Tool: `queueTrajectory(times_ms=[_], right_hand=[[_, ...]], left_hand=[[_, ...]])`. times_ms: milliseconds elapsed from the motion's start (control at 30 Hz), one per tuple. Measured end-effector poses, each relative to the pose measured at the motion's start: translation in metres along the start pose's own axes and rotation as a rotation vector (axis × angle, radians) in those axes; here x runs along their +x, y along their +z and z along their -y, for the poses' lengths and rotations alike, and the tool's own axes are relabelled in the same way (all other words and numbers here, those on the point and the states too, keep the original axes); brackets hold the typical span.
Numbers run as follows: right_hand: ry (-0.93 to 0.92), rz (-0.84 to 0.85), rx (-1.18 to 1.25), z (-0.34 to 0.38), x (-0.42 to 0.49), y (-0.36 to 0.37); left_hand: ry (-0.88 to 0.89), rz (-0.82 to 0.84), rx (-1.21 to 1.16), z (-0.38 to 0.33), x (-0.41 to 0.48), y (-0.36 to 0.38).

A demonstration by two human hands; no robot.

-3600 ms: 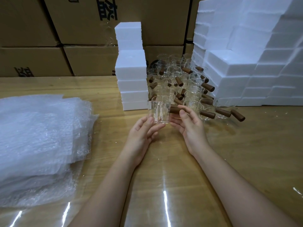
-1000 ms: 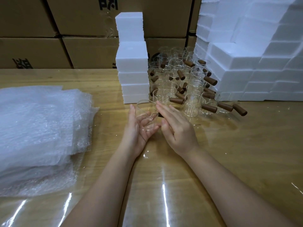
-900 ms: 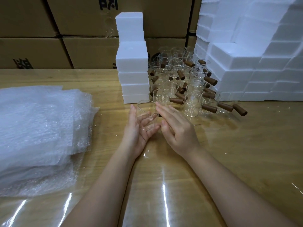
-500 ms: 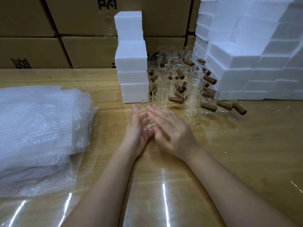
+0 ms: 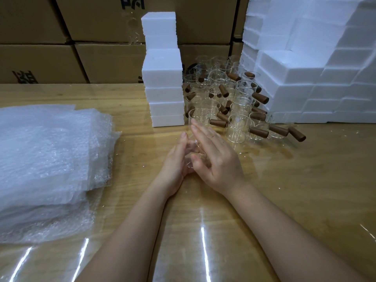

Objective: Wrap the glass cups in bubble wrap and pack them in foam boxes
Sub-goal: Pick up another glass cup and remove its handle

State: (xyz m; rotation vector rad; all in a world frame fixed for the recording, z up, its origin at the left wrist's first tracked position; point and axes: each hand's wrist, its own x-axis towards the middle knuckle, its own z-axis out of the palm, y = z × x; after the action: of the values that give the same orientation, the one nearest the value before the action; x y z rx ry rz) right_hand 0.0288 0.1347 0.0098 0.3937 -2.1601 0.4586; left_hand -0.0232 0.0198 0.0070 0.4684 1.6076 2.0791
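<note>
Pressing one glass cup (image 5: 190, 162) between two flat palms at the middle of the wooden table (image 5: 305, 190)
Left hand (image 5: 176, 161) and right hand (image 5: 218, 159) sandwich it with fingers straight, none curled round it; bubble wrap (image 5: 46, 155) lies stacked at left, other cups (image 5: 237, 127) stand just beyond, between the foam box stack (image 5: 164, 88) and the foam box wall (image 5: 305, 78)
</note>
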Motion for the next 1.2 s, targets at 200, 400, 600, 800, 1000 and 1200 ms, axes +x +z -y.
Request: queueTrajectory(times_ms=[200,400,600,800,1000,1200], right_hand=[[0.097,0.009,-0.018,-0.002,0.0,-0.003],[0.105,0.023,0.028,-0.004,-0.001,-0.001],[0.127,0.017,0.131,-0.006,-0.003,-0.001],[0.085,-0.058,0.126,-0.005,-0.001,-0.002],[0.025,-0.11,0.105,-0.002,0.0,-0.003],[0.037,-0.118,0.168,-0.003,0.001,-0.004]], left_hand=[[-0.032,-0.049,-0.116,-0.001,0.0,-0.001],[-0.018,-0.08,-0.188,0.003,0.004,-0.006],[0.011,-0.111,-0.227,0.0,0.006,-0.009],[0.031,-0.138,-0.214,0.0,0.004,-0.007],[0.045,-0.172,-0.013,0.005,0.003,0.001],[0.086,-0.109,0.15,0.007,0.003,0.004]])
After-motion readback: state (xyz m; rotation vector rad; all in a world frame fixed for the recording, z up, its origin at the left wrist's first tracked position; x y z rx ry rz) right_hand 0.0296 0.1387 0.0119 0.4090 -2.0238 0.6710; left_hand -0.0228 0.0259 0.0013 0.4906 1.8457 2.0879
